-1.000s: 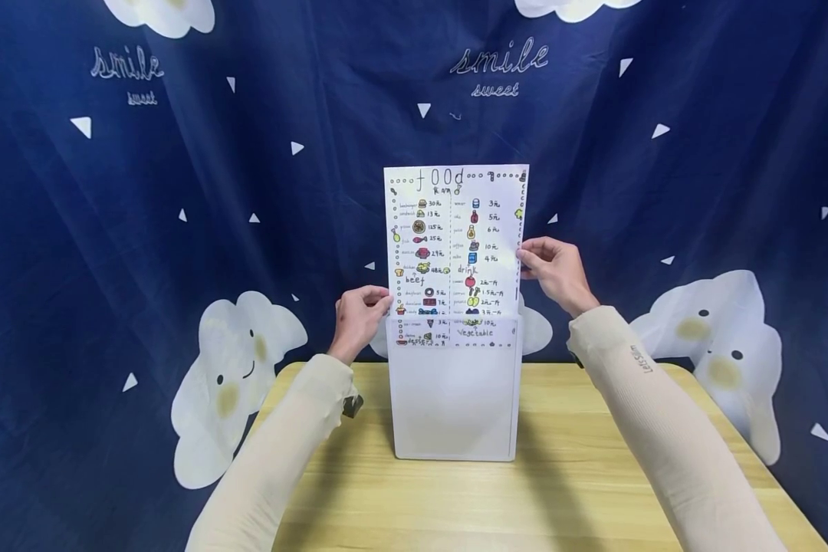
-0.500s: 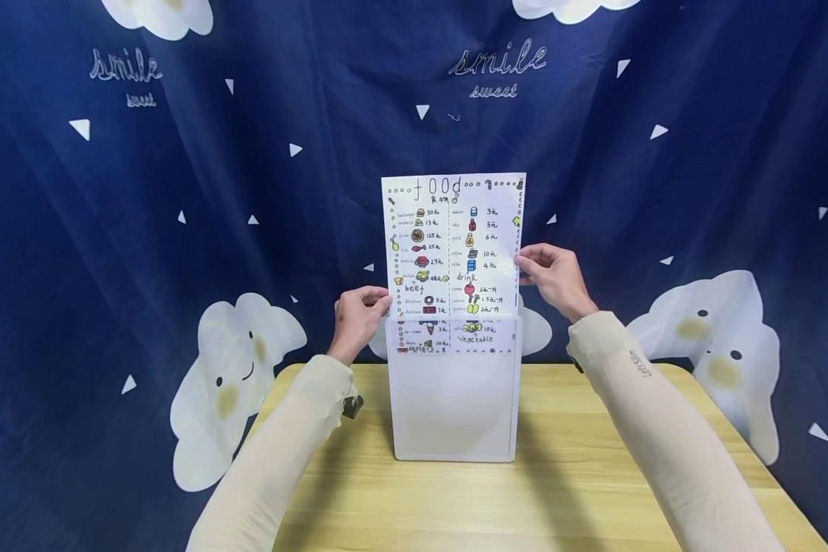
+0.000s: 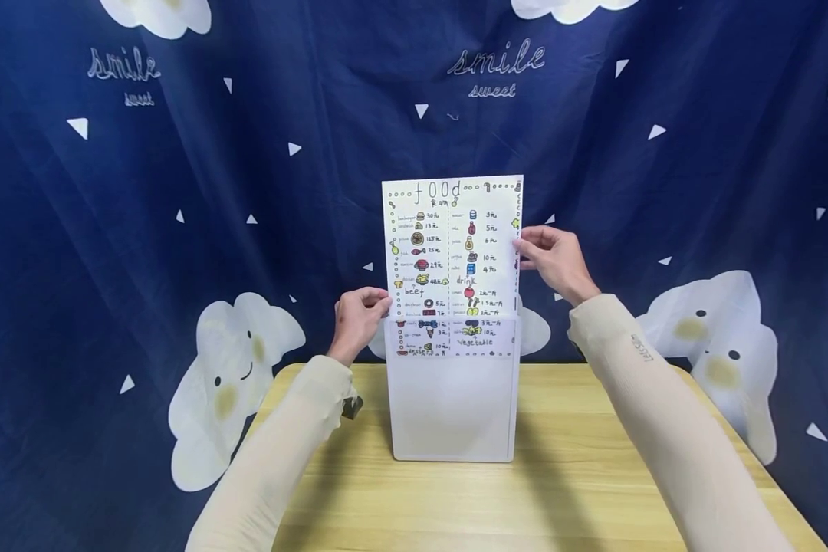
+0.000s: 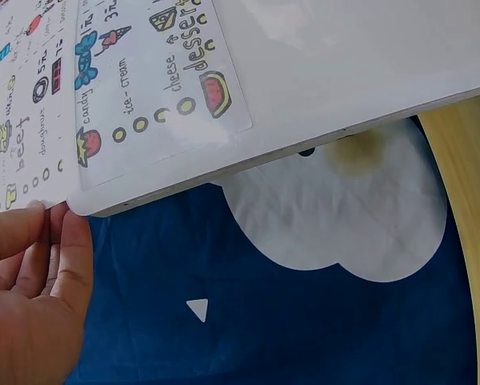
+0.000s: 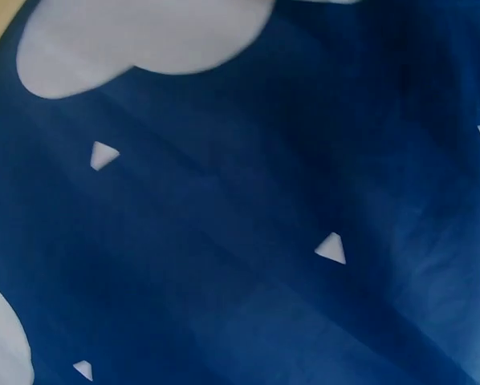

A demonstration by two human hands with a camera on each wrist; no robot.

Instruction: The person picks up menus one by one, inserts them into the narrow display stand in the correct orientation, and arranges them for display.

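Observation:
A colourful hand-drawn "food" menu sheet [image 3: 450, 245] stands partly inside a translucent white plastic sleeve [image 3: 453, 402] that rests upright on the wooden table [image 3: 579, 491]. My left hand [image 3: 360, 316] grips the sleeve's top left corner; the left wrist view shows its fingers [image 4: 31, 273] at that corner of the sleeve [image 4: 320, 72], with the menu sheet [image 4: 144, 72] showing through. My right hand [image 3: 550, 261] pinches the sheet's right edge above the sleeve. The right wrist view shows only the backdrop.
A dark blue cloth backdrop [image 3: 179, 192] with white clouds and "smile sweet" lettering hangs right behind the table. The table's front edge lies near me, its right edge at the far right.
The menu sheet has slid a little further down into the sleeve. My right hand shifted slightly up along the sheet's right edge. The left hand has not moved.

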